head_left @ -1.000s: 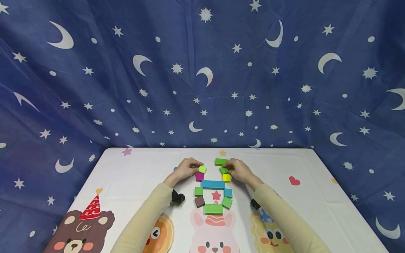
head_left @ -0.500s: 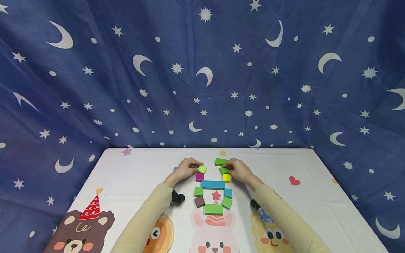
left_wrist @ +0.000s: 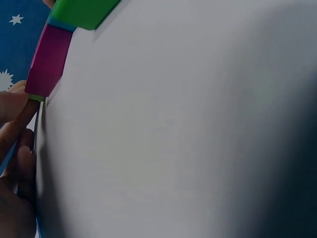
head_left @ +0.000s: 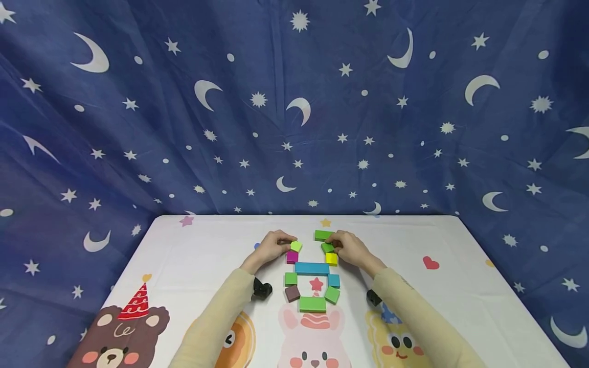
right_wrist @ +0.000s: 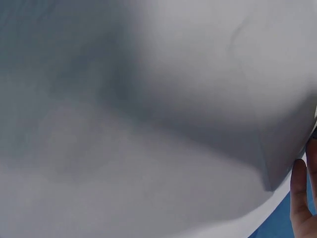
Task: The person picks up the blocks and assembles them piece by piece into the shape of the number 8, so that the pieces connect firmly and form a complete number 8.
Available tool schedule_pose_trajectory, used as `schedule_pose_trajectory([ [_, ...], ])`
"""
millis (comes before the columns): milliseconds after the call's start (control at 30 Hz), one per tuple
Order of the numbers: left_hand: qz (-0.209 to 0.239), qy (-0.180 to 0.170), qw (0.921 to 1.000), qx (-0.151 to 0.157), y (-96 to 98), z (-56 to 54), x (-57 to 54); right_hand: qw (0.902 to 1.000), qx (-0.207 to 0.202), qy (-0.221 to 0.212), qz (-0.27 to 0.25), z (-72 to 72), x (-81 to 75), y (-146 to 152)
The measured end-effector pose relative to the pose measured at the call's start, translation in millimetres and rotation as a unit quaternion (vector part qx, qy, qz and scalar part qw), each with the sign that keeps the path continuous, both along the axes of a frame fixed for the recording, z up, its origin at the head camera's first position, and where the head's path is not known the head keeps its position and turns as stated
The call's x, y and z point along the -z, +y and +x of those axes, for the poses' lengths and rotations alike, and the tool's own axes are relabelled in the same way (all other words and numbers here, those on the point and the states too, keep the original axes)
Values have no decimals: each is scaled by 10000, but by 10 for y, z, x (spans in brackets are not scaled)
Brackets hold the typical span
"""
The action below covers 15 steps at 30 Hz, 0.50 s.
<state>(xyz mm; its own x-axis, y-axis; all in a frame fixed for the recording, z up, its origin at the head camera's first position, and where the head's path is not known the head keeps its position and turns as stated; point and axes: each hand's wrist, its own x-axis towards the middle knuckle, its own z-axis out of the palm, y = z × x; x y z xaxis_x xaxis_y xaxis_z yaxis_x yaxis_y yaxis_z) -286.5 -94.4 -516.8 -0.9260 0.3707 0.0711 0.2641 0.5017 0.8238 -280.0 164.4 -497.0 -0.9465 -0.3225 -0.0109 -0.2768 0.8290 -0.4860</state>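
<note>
In the head view my left hand (head_left: 271,246) pinches a lime green block (head_left: 296,246) between thumb and fingertips. That block touches the back of a magenta block (head_left: 292,257); the left wrist view shows only a thin edge of it beyond the magenta block (left_wrist: 48,62). Opposite, my right hand (head_left: 352,249) holds a small green block (head_left: 327,248) by its right side, behind a yellow block (head_left: 331,259). A long green block (head_left: 324,235) lies just beyond the right fingertips. In the right wrist view the held block is out of sight.
A long blue block (head_left: 312,269) lies across the middle of the outline. Nearer, a ring continues with a brown block (head_left: 292,293), a long green front block (head_left: 313,305) and several small ones. The white printed tablecloth (head_left: 193,255) ends at a blue starry curtain (head_left: 294,102).
The head view has shifted very slightly. Both hands keep their grip, and the blocks lie as before.
</note>
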Motion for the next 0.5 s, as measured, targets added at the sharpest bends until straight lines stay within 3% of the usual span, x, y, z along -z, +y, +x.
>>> schedule_pose_trajectory([
  [500,200,-222,9995,-123,-24,5,41,9967,-419,-181,-668,-2,-5,103],
])
